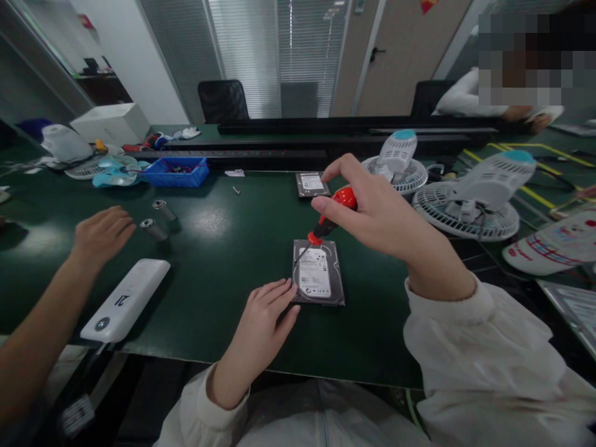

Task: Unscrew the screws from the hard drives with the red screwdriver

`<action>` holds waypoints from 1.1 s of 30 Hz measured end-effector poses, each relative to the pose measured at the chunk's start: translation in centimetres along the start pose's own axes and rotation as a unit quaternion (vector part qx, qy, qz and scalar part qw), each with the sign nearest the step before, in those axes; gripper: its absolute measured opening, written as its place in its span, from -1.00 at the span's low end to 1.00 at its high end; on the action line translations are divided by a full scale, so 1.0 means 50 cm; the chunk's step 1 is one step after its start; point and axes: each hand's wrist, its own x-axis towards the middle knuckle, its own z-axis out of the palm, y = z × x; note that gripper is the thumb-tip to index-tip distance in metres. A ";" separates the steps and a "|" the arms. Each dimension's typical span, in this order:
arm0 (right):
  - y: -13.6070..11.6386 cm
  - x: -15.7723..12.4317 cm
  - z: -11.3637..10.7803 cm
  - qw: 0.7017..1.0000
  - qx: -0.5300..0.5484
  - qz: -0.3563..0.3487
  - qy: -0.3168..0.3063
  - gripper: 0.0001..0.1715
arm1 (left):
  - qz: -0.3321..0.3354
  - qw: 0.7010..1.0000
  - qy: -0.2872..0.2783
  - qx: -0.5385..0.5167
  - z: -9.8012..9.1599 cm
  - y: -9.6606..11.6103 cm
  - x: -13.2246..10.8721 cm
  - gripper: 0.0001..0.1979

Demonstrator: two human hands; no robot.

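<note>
My right hand (367, 208) is closed round the red and black handle of a screwdriver (325, 225). Its thin shaft slants down to the left, and the tip meets the upper left edge of a hard drive (334, 282). That drive lies flat, its white label facing up. My left hand (266, 313) rests with fingers stretched out, the fingertips touching the drive's lower left edge. Farther back, beyond the screwdriver, lies a second hard drive (311, 184), partly behind my right hand's fingers.
At left, another person's hand (100, 233) hovers near two metal cylinders (153, 230) and a white power bank (128, 301). Behind stands a blue tray (178, 172). White fans (470, 198) and a white cup-like container (554, 245) stand right. Another person sits across the green table (223, 248).
</note>
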 end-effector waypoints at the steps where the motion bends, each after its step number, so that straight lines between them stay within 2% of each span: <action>1: 0.001 0.001 0.002 1.000 0.004 0.001 0.005 -0.62 | 0.000 1.000 -0.001 0.001 -0.001 0.000 0.000 -0.64; 6: 0.005 0.001 0.000 0.999 0.024 -0.024 0.009 -0.46 | 0.000 1.000 -0.008 0.005 -0.002 -0.001 0.000 -0.64; 11: 0.008 0.000 -0.005 0.997 -0.029 -0.075 0.011 -0.66 | 0.000 1.000 -0.005 0.004 -0.001 0.000 0.000 -0.63; 13: 0.008 0.002 -0.002 0.994 -0.026 -0.105 0.011 -0.70 | -0.001 1.000 -0.004 0.005 -0.001 0.000 0.000 -0.64; 16: 0.006 0.006 0.008 0.993 -0.022 -0.112 0.027 -0.81 | -0.002 1.000 -0.008 0.004 0.000 0.001 0.000 -0.65; 18: 0.008 0.008 0.014 0.992 -0.025 -0.113 0.045 -0.77 | -0.005 1.000 -0.012 0.005 -0.001 0.001 0.001 -0.64; 21: 0.012 0.010 0.016 0.989 -0.009 -0.137 0.055 -0.83 | -0.005 1.000 -0.016 0.008 -0.001 0.001 0.001 -0.64; 23: 0.012 0.008 0.014 0.988 0.007 -0.144 0.046 -0.73 | -0.002 1.000 -0.016 0.010 -0.001 0.001 0.002 -0.64; 27: 0.002 0.003 0.010 0.992 -0.006 -0.127 0.025 -0.56 | 0.001 1.000 -0.013 0.010 -0.001 0.002 0.002 -0.64; 31: -0.009 0.003 0.010 0.995 -0.093 -0.039 0.030 -0.50 | -0.006 1.000 -0.015 0.010 -0.002 0.003 0.002 -0.64; 33: -0.010 0.002 0.009 0.992 -0.125 -0.012 0.031 -0.54 | -0.009 1.000 -0.015 0.009 -0.002 0.004 0.002 -0.64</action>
